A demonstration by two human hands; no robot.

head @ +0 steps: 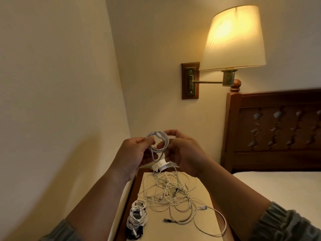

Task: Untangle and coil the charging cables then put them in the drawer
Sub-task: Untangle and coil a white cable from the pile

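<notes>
Both my hands are raised above the bedside table (206, 193). Between them is a small coil of white cable (157, 142). My left hand (134, 153) pinches its left side and my right hand (184, 153) grips its right side. A white charger block (159, 166) hangs from the coil just below my hands. On the table top lies a loose tangle of white cables (171, 193), one strand (217, 221) trailing toward the front right. Two coiled white cables (137, 215) lie at the table's front left. No drawer is visible.
A lit wall lamp (233, 40) on a swing arm hangs above the table. The bed (281, 188) with a carved wooden headboard (278, 129) stands right of the table. A wall (52, 101) closes the left side. A dark object (134, 233) lies under the front coils.
</notes>
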